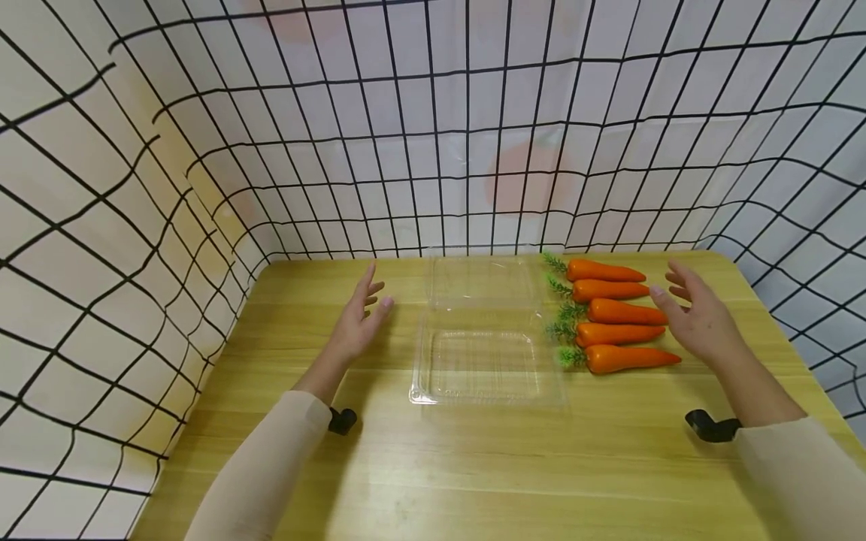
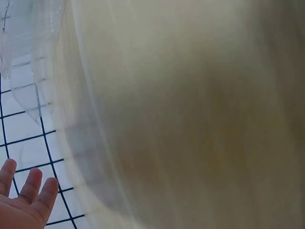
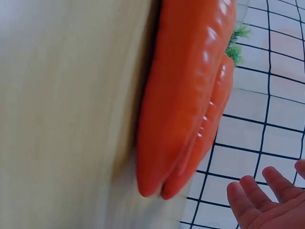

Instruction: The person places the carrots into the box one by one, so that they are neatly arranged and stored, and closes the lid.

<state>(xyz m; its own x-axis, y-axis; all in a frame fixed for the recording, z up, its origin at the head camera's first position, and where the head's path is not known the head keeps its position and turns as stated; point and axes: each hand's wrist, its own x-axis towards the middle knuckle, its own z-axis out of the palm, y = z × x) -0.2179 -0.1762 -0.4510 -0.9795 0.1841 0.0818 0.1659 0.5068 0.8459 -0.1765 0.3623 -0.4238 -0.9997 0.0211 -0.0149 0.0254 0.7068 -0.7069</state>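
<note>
Several orange carrots [image 1: 632,358] with green tops lie in a column on the right half of the table, tips pointing right. Left of them a clear plastic clamshell box [image 1: 483,364] lies unfolded, its lid [image 1: 482,279] towards the back wall. My left hand [image 1: 358,319] hovers left of the box, fingers relaxed and holding nothing. Near the carrot tips is my right hand [image 1: 697,312], fingers loosely extended, nothing in its grasp. In the right wrist view, the nearest carrot [image 3: 183,95] looms large beside the right hand [image 3: 274,200]. The left wrist view shows the left hand's fingers [image 2: 45,198] spread.
A wooden table [image 1: 440,466] spans the view. White cloth with a black grid [image 1: 406,150] rises behind it and on both sides. Black wrist-worn pieces stick out near each cuff, one at the left [image 1: 343,421] and one at the right [image 1: 710,427].
</note>
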